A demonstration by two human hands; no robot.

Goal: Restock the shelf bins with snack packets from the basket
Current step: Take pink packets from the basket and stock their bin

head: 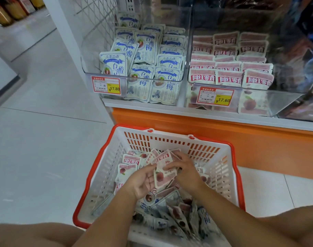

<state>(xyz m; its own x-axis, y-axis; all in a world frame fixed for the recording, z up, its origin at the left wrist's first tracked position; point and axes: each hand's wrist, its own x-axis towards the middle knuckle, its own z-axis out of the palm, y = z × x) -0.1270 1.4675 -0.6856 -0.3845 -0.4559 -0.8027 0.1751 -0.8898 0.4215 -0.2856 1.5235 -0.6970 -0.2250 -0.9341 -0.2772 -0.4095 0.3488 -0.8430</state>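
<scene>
— Where are your hands?

— Both are down in the basket [105, 168], which stands on the floor [45, 139] against the orange base of the shelf [250, 145]. My left hand [143, 182] lies palm up under a bundle of pink packets [163, 172], and my right hand [186, 168] covers it from the far side.

— Fingers apart or closed?

— Closed on the bundle. The left fingers [148, 172] curl up against its lower edge, and the right fingers [177, 157] wrap over its top. The packets are fanned between my two hands, just above the rest of the load.

— What else is in the basket?

— More pink ones lie flat at the far left. A heap of loose packets [170, 216], blue-and-white mixed with pink, sits at the near end below my wrists.

— And the bins?

— Two clear ones sit side by side on the shelf above. The left bin [88, 68] holds blue-and-white packets [146, 49], some leaning askew. The right bin [286, 98] holds neat rows of pink packets matching mine. Each front carries a red and yellow price tag [106, 85].
</scene>
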